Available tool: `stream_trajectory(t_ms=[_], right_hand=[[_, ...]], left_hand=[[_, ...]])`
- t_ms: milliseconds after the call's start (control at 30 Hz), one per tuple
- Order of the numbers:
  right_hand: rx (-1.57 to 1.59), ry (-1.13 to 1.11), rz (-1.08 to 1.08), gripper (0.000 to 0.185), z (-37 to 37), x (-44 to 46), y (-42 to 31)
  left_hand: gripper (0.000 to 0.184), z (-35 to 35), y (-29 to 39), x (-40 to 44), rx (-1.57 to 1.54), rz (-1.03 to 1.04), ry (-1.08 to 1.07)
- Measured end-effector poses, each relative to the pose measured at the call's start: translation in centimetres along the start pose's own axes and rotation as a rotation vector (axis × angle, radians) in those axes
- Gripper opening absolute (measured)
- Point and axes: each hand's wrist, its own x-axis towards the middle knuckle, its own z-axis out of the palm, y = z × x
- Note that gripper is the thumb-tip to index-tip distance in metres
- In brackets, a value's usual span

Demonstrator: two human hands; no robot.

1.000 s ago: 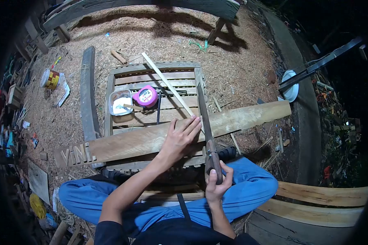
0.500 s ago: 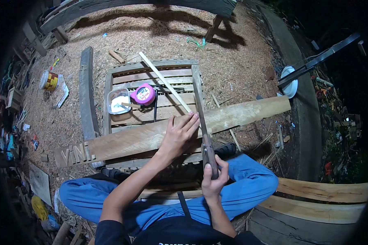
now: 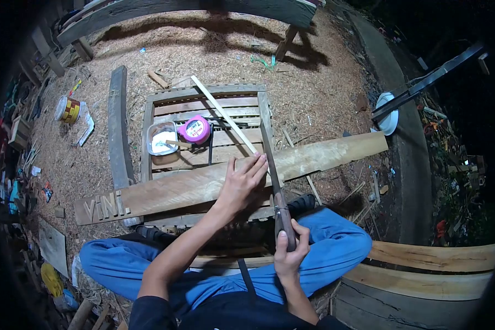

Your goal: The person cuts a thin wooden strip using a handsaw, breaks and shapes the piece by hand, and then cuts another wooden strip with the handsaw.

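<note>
My left hand (image 3: 241,184) presses a thin pale wooden strip (image 3: 223,113) down on a long brown board (image 3: 176,192), its fingers close together over the strip's near end. My right hand (image 3: 292,250) is wrapped round the dark wooden handle of a saw (image 3: 274,170). The narrow blade points away from me and lies across the strip and board, just right of my left fingertips. Raised wooden letters (image 3: 105,207) sit at the board's left end. The board rests across a slatted wooden stand (image 3: 205,88).
On the slats are a pink tape measure (image 3: 195,130) and a plastic tub (image 3: 158,144) with white stuff and a stick. A grey beam (image 3: 117,126) lies left, a yellow-brown can (image 3: 67,109) beyond it. Planks (image 3: 434,257) are at lower right; a bench (image 3: 187,6) stands ahead.
The saw and my right hand moved away from me, then came back toward me. My left hand stays on the strip. The view has shifted slightly.
</note>
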Motion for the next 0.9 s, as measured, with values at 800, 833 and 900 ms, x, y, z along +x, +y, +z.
stream_trajectory(t_ms=[800, 833, 900], right_hand=[[0.028, -0.045, 0.007, 0.034, -0.7, -1.3, 1.1], [-0.009, -0.004, -0.108, 0.034, -0.4, -1.3, 1.5], [-0.040, 0.023, -0.093, 0.034, 1.2, 0.0, 1.5]], left_hand=[[0.064, 0.5, -0.1, -0.4, -0.029, -0.025, -0.006], [0.064, 0.5, -0.2, 0.0, -0.027, -0.027, 0.001], [0.067, 0.8, 0.0, -0.4, 0.066, -0.003, -0.018]])
